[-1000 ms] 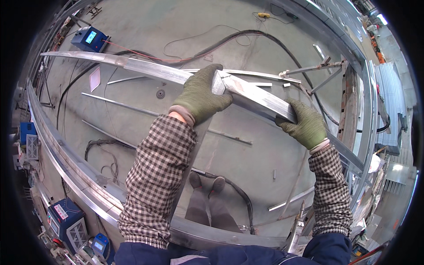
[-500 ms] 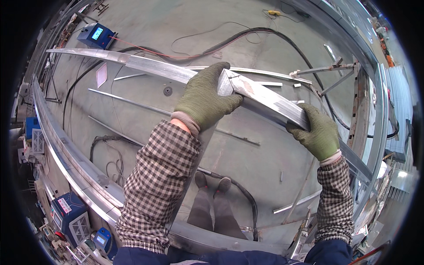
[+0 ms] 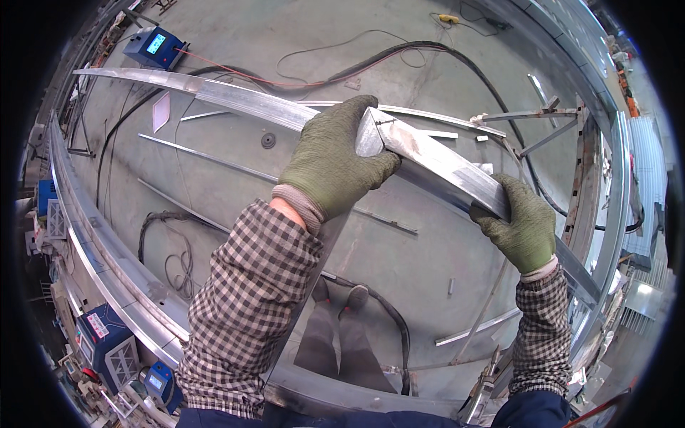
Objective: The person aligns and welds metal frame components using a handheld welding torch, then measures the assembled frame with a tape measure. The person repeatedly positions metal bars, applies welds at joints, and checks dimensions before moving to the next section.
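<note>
Both my hands wear olive-green gloves. My left hand (image 3: 335, 157) is closed around the place where a long silvery metal profile (image 3: 250, 105) meets a shorter metal profile (image 3: 442, 158). The long one runs off to the far left. Dark marks show on the short piece's top face near the joint, beside my left fingertips. Its other end lies in the grip of my right hand (image 3: 519, 222), with the thumb below and the fingers over the far side. Whether the two profiles are fastened together I cannot tell.
A blue machine with a lit screen (image 3: 153, 48) stands at the far left. A thick black hose (image 3: 385, 55) and several thin metal strips lie across the grey floor. Long metal beams (image 3: 107, 264) curve along the left. A torch-like tool (image 3: 486, 378) sits near my right arm.
My hands and the short profile have shifted slightly right and a little down at the right end. Both grips stay closed. The floor and surroundings have slid slightly left in view.
</note>
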A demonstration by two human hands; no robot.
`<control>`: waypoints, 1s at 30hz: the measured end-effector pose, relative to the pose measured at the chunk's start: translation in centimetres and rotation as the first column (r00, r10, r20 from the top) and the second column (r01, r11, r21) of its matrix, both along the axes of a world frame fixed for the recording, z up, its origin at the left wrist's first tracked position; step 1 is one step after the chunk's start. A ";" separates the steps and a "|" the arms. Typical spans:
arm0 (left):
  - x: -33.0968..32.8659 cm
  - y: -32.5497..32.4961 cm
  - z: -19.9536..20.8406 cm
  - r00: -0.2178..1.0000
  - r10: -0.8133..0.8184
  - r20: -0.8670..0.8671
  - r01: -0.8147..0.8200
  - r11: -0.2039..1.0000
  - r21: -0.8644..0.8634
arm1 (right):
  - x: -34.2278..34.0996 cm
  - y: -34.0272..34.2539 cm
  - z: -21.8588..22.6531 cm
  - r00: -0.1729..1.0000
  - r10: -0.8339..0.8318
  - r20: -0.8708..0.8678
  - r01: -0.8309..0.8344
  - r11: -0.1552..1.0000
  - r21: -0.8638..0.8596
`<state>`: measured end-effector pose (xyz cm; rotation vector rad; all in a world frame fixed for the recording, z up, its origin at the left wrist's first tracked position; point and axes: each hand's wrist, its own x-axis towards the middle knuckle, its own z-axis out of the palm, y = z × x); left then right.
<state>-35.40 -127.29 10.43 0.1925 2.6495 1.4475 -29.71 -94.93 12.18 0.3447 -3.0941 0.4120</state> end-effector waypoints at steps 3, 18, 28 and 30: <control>-0.1 -0.1 0.0 0.999 -0.006 0.042 0.004 0.999 0.034 | 0.0 -0.1 -0.1 1.000 -0.001 -0.004 0.001 1.000 -0.005; 0.0 -0.6 -1.0 0.997 0.075 -0.022 -0.069 0.977 0.201 | -0.1 -0.5 0.6 0.997 -0.037 0.064 0.032 0.997 0.077; -0.3 -0.6 -1.8 0.996 0.076 0.041 -0.083 0.972 0.220 | -0.1 -0.7 0.4 0.999 -0.025 0.031 0.021 0.995 0.099; -0.5 -0.6 -2.0 0.995 0.085 0.052 -0.094 0.971 0.218 | -0.1 -0.7 0.5 0.997 -0.038 0.062 0.031 0.994 0.105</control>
